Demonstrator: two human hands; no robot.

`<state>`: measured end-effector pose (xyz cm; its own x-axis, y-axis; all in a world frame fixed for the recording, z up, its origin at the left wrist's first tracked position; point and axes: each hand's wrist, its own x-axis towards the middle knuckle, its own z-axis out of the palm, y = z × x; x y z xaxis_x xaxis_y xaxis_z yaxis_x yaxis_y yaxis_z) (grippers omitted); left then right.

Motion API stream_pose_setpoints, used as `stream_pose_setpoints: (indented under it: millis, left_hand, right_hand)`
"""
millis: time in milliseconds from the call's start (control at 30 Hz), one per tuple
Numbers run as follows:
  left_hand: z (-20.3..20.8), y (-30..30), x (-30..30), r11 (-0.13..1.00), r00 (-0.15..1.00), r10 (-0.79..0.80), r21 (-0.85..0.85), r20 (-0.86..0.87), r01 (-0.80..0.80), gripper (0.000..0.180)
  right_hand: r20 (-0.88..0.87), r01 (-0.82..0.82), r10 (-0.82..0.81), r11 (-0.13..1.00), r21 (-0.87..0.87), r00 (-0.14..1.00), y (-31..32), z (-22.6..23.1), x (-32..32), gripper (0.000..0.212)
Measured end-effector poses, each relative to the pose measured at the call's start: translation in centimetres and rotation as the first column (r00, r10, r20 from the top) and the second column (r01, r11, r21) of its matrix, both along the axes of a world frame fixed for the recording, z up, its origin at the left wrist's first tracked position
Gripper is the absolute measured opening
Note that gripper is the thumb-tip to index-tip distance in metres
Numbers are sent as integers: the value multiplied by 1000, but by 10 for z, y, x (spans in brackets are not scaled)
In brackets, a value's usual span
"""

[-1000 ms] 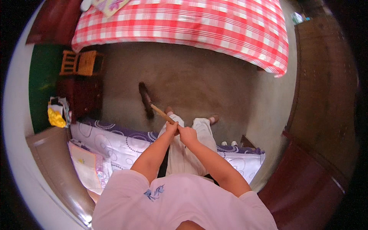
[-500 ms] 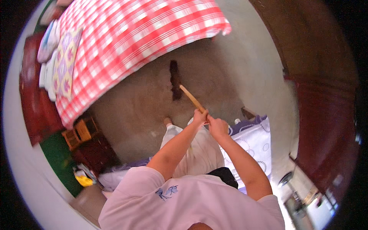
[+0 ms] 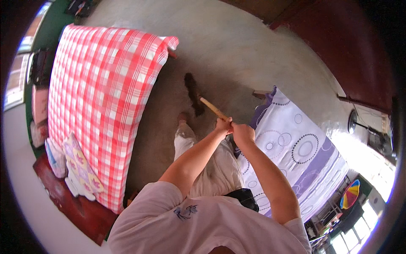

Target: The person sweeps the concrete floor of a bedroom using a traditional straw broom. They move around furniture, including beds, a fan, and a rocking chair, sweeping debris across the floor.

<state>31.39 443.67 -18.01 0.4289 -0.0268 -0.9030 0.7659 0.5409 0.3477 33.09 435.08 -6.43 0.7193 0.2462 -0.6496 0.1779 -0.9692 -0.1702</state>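
A broom [image 3: 212, 107] slants out ahead of me, its pale wooden handle running away from my body. Its dark, narrow head [image 3: 193, 93] rests on the grey floor between two beds. My left hand [image 3: 223, 125] is wrapped round the handle, farther along it toward the head. Close beside it, my right hand [image 3: 243, 134] is closed on the near end of the same handle. The fingers partly hide the stick where the hands meet.
To the left stands a bed with a red and white checked cover [image 3: 103, 80] and pillows [image 3: 80, 165]. At right is another bed with a white and purple sheet [image 3: 292, 144]. A standing fan [image 3: 367, 129] is beyond it. Dark red furniture [image 3: 338, 46] stands at the far right.
My view has turned to the right: the checked bed has swung left and more of the purple-patterned bed shows. Both hands keep hold of the broom, whose head stays on the floor.
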Motion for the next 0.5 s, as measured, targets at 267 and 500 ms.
stream_pose_setpoints:
  millis: [267,500]
  left_hand:
    - [4,42,82,920,954,-232,-275,192,279,26]
    - [36,141,88,642,651,-755,-116,79,758,19]
  right_hand:
    - [116,352,-334,911,-216,935,79,30,44,28]
    - [10,782,-818,553,287,575,165,36,14,33]
